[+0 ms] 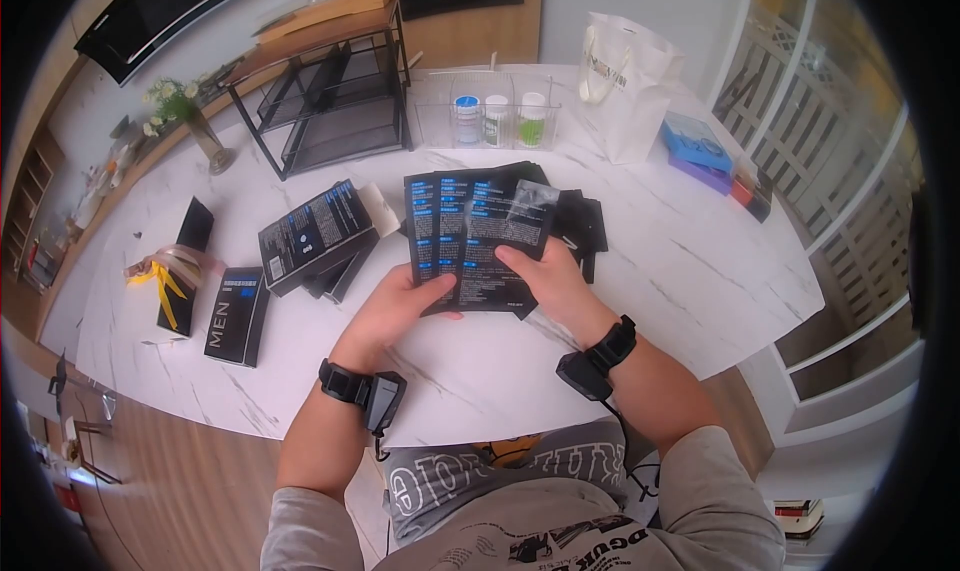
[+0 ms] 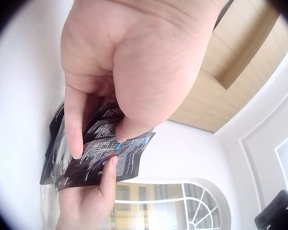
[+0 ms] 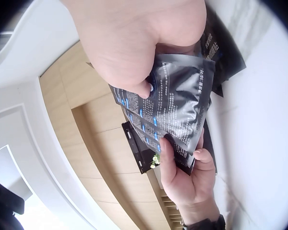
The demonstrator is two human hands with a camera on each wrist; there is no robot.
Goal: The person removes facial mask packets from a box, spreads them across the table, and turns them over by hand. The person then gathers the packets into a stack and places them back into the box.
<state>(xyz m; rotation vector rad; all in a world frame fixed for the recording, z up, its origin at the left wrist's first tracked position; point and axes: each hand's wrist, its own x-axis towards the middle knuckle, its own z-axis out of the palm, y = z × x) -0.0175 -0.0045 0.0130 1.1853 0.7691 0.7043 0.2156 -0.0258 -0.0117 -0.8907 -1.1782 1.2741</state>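
Note:
Several black sachets with white and blue print (image 1: 480, 236) are fanned out above the table in the head view. The left hand (image 1: 395, 306) grips their lower left part, thumb on the printed face. At the right side the right hand (image 1: 560, 289) pinches the sachets, its thumb also on top. The left wrist view shows the left hand (image 2: 129, 62) over the overlapping sachets (image 2: 101, 158), with fingers behind them partly hidden. In the right wrist view, the front sachet (image 3: 182, 100) lies between the right thumb and hidden fingers of the right hand (image 3: 129, 43).
More black packets (image 1: 582, 226) lie just behind and right. To the left are an opened black box (image 1: 315, 236), a MEN box (image 1: 235, 316) and a ribboned black item (image 1: 185, 271). Farther back stand a black rack (image 1: 340, 101), a clear organizer with bottles (image 1: 495, 121) and a white bag (image 1: 625, 91).

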